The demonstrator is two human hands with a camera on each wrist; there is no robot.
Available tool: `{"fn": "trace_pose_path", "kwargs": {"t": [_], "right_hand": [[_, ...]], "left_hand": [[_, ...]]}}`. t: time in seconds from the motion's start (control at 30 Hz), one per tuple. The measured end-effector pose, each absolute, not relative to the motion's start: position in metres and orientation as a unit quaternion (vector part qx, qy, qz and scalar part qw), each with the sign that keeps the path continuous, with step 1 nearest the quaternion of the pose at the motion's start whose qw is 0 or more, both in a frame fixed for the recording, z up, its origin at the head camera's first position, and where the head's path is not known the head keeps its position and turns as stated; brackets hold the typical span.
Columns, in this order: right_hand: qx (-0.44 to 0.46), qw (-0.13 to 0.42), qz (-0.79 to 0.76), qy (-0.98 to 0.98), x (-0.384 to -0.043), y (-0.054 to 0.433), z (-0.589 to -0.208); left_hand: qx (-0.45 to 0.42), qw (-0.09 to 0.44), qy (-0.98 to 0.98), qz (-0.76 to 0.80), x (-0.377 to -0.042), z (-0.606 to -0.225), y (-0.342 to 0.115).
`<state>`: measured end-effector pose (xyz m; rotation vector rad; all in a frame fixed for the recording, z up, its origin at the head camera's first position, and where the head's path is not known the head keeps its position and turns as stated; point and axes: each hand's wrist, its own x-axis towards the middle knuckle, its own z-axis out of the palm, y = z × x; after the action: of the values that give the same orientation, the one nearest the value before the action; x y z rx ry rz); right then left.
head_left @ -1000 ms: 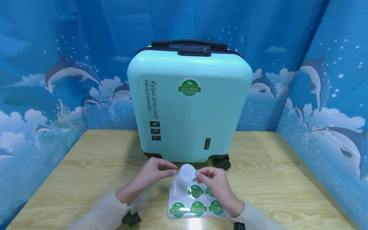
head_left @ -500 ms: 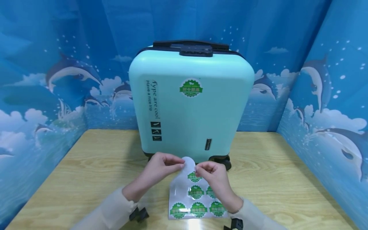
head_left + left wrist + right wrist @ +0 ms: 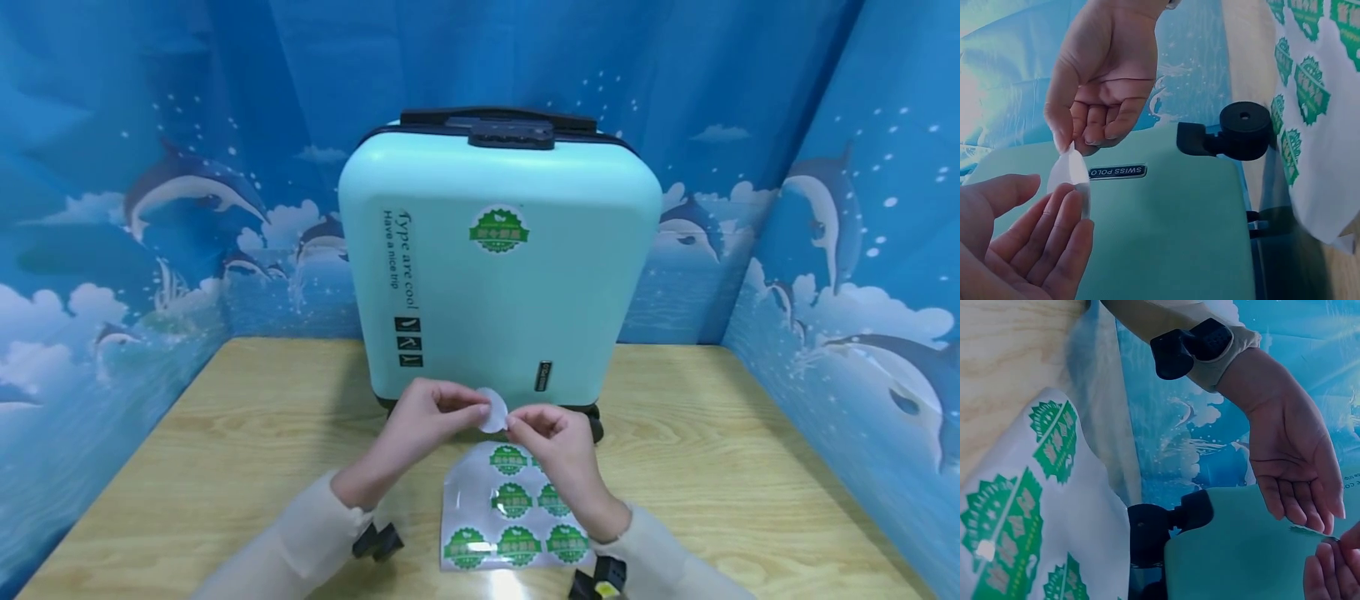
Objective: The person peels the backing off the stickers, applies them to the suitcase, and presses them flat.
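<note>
in the head view the thumb and fingers of the left hand point(image 3: 426, 417) look almost closed on the round sticker point(image 3: 494, 411), but the left wrist view shows that thumb standing apart, with the fingers loosely extended and the fingertips at the sticker's edge. the right hand point(image 3: 561, 442) pinches the opposite edge between thumb and forefinger, its other fingers curled in. the right wrist view alone catches the sticker's green face, seen nearly edge-on; the left wrist view also makes the badge point(image 3: 1118, 172) readable, upside down, as "swiss polo".

the sticker is a thin disc, its plain white side turned to the head camera, slightly bent, held in the air between the hands in front of the suitcase's lower edge.

the mint-green hard-shell suitcase point(image 3: 487, 308) stands upright on the wood-grain table point(image 3: 285, 417), a green-and-white sticker point(image 3: 499, 229) on its upper front. below the hands lies the glossy sticker sheet point(image 3: 467, 500), bearing green scalloped labels; the right hand covers part of its right side and hides part of a caster wheel point(image 3: 1245, 130). a blue dolphin-print curtain point(image 3: 292, 75) hangs behind.
</note>
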<state>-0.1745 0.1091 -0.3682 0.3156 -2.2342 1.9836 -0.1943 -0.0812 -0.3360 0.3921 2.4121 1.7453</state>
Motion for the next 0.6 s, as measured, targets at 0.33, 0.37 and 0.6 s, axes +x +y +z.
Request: {"fn": "trace_pose_path", "kwargs": {"t": [0.33,0.37,0.6], "right_hand": [[0.148,0.136,0.608,-0.768,-0.176,0.102,-0.367],[0.15,0.141,0.605,-0.769,-0.176,0.102,-0.367],[0.16,0.156,0.606,-0.763,-0.177,0.099,-0.365]], "left_hand": [[0.127,0.009,0.824,0.552,-0.198,-0.331,-0.074],[0.128,0.003,0.825,0.55,-0.198,-0.331,-0.073],[0.134,-0.022,0.825,0.549,-0.199,-0.332,-0.068]]}}
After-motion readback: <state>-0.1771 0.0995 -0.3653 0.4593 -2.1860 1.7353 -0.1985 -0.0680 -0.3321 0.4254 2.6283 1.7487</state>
